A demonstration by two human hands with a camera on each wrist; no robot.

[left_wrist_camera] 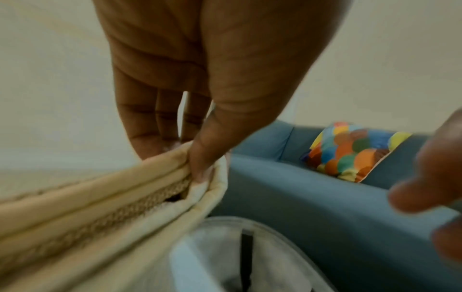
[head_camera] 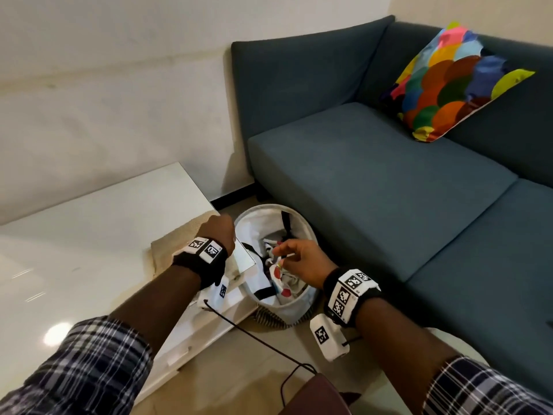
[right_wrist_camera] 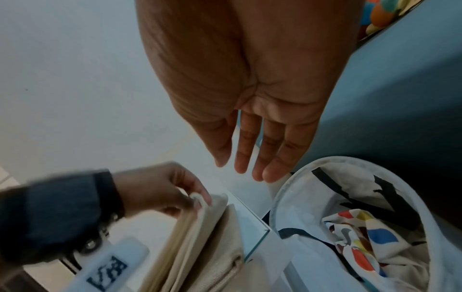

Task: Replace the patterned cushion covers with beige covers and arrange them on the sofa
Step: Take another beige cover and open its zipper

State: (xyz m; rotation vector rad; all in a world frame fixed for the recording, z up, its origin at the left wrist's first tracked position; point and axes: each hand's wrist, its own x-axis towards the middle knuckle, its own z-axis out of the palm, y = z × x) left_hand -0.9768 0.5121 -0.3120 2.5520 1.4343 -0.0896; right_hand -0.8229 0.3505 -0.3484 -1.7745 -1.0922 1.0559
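A stack of folded beige covers [head_camera: 176, 242] [left_wrist_camera: 105, 209] [right_wrist_camera: 200, 243] lies at the corner of the white table [head_camera: 89, 235]. My left hand [head_camera: 218, 232] [left_wrist_camera: 197, 142] [right_wrist_camera: 165, 191] pinches the edge of the top cover between thumb and fingers. My right hand [head_camera: 296, 259] [right_wrist_camera: 250, 154] hovers open over the white basket [head_camera: 302, 226] [right_wrist_camera: 295, 197], its fingers straight and holding nothing. A crumpled patterned cover [head_camera: 281, 274] [right_wrist_camera: 360, 241] lies inside the basket. One multicoloured patterned cushion [head_camera: 454, 82] [left_wrist_camera: 350, 152] leans against the back of the blue sofa [head_camera: 374, 175].
The basket stands on the floor between the table corner and the sofa front. A black cable [head_camera: 263, 336] runs across the floor near my arms. A beige wall [head_camera: 104, 85] stands behind the table. A dark red object [head_camera: 317, 396] sits at the bottom edge.
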